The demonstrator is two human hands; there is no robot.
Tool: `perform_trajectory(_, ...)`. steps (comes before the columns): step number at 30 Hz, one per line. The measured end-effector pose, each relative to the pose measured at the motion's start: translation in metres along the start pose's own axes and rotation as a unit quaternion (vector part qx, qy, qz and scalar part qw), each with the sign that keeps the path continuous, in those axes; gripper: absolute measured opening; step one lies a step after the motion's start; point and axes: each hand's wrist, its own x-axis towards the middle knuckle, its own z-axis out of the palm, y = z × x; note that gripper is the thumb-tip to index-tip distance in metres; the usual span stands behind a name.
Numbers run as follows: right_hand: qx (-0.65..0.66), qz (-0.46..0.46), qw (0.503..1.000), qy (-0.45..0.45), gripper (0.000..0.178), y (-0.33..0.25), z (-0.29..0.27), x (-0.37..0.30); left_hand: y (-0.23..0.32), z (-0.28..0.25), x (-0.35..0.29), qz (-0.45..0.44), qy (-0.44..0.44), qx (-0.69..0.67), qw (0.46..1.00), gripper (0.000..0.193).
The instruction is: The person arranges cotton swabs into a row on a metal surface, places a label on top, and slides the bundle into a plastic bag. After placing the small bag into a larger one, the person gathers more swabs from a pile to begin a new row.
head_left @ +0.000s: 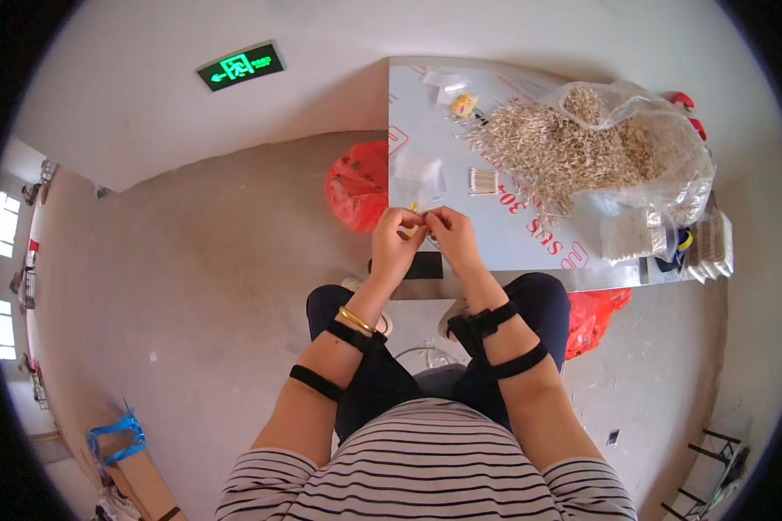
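At the table's near left corner, my left hand (397, 241) and my right hand (452, 236) meet with fingertips pinched together. Whatever small thing is between them is mostly covered by the fingers, so I cannot make it out. Just beyond them lie clear plastic bags (417, 178). A neat row of cotton swabs (484, 181) sits to the right of those bags. Farther right spreads a big loose heap of cotton swabs (547, 143), partly inside a large clear plastic bag (682, 165).
The metal-topped table (495, 247) carries packed bundles (630, 236) and more packs (711, 247) at its right end. A small yellow packet (464, 106) lies at the back. Red plastic bags (356, 187) stand on the floor left of the table. A cardboard box (143, 482) is at lower left.
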Motion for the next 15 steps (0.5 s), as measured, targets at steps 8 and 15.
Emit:
perform_trajectory(8, 0.083, 0.017, 0.994, -0.068, 0.014, -0.016, -0.005, -0.028, 0.025, -0.051, -0.032, -0.031, 0.001, -0.045, 0.998, 0.014)
perform_trajectory(15, -0.127, -0.108, 0.98, -0.106, 0.016, -0.08, 0.007, -0.061, 0.017, -0.07, -0.046, -0.126, -0.037, -0.156, 0.979, 0.021)
